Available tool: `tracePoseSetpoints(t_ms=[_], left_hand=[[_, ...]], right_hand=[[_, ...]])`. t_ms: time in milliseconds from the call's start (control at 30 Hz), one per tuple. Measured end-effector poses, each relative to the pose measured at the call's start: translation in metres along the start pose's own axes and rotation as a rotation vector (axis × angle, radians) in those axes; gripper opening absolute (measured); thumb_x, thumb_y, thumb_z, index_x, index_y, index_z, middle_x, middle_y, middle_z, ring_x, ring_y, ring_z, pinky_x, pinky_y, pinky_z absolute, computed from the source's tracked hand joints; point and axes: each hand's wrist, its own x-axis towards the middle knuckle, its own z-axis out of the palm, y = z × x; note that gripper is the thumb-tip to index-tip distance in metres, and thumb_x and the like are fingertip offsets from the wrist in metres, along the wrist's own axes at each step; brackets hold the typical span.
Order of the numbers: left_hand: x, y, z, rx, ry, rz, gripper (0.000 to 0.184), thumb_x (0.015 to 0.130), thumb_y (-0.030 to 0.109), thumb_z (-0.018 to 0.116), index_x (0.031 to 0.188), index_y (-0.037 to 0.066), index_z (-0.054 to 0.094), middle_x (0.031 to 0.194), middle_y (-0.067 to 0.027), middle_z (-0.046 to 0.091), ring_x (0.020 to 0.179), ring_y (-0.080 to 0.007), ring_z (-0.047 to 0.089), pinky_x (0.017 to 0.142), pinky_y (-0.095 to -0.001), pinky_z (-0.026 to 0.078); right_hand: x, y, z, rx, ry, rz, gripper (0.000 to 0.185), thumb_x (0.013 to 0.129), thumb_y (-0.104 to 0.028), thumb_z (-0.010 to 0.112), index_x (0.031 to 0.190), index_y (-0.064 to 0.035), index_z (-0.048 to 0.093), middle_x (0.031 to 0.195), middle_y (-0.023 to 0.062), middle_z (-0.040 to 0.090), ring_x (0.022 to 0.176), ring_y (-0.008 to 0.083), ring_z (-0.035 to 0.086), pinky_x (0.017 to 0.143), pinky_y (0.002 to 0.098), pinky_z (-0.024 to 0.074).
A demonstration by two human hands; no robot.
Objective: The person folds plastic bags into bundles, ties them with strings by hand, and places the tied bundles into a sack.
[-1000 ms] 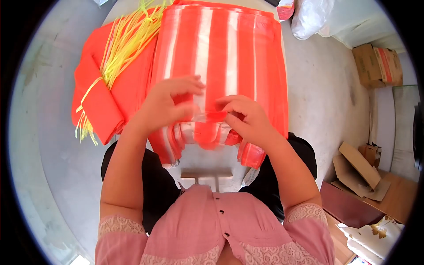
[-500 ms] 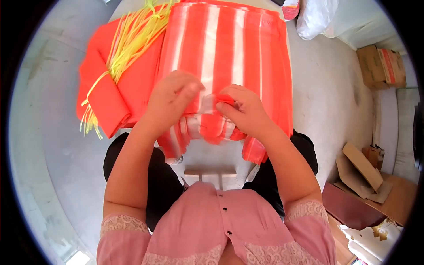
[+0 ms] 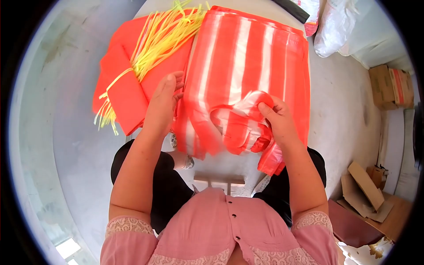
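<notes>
A stack of red-and-white striped plastic bags (image 3: 245, 57) lies in front of me, its cut handle ends hanging over the near edge. My right hand (image 3: 279, 117) pinches the raised end of a striped plastic bag (image 3: 251, 104) between thumb and fingers. Beside the stack's left edge, my left hand (image 3: 165, 97) is open, fingers apart and holding nothing. Left of it lies plain red folded material (image 3: 119, 57), with a red roll (image 3: 128, 99) on top. A bunch of yellow strips (image 3: 165, 42) rests across the red material, and one strip passes around the roll.
A dark bar (image 3: 291, 9) and white plastic sacks (image 3: 333, 28) are beyond the stack at the far right. Cardboard boxes (image 3: 391, 88) stand by the right wall. An opened carton (image 3: 364, 190) sits on a brown surface. Below is a small wooden crossbar (image 3: 218, 181).
My left hand has moved away from the right hand to the stack's left side and opened. My right hand still grips the bag end, now spread wider. The whole view has shifted slightly.
</notes>
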Motion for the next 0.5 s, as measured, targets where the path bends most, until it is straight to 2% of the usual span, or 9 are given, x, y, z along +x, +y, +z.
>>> tracePoseSetpoints(t_ms=[233,400,500], left_hand=[[-0.013,0.016,-0.001,0.046,-0.012,-0.087,0.055,0.114,0.043,0.040,0.149,0.001,0.050,0.136,-0.0102,0.051,0.121,-0.0205,0.051,0.104,-0.0355,0.045],[-0.023,0.015,-0.008,0.111,-0.014,-0.114,0.055,0.115,0.042,0.040,0.150,0.001,0.049,0.136,-0.0104,0.052,0.122,-0.0201,0.052,0.104,-0.0349,0.046],[-0.023,0.006,-0.015,0.002,-0.087,-0.135,0.056,0.115,0.042,0.037,0.153,0.002,0.045,0.134,-0.0110,0.055,0.120,-0.0198,0.054,0.103,-0.0351,0.047]], right_hand=[[0.004,0.007,-0.006,0.032,-0.004,0.028,0.025,0.101,-0.014,0.070,0.124,-0.0036,0.074,0.084,-0.0085,0.062,0.067,0.0011,0.048,0.059,0.0212,0.0375],[0.004,0.007,-0.010,0.015,-0.025,0.011,0.025,0.102,-0.016,0.069,0.124,-0.0050,0.074,0.082,-0.0098,0.060,0.065,0.0004,0.043,0.057,0.0215,0.0341],[0.005,0.010,-0.011,0.046,-0.025,0.015,0.025,0.102,-0.016,0.069,0.124,-0.0053,0.074,0.083,-0.0101,0.060,0.064,0.0003,0.042,0.057,0.0215,0.0333]])
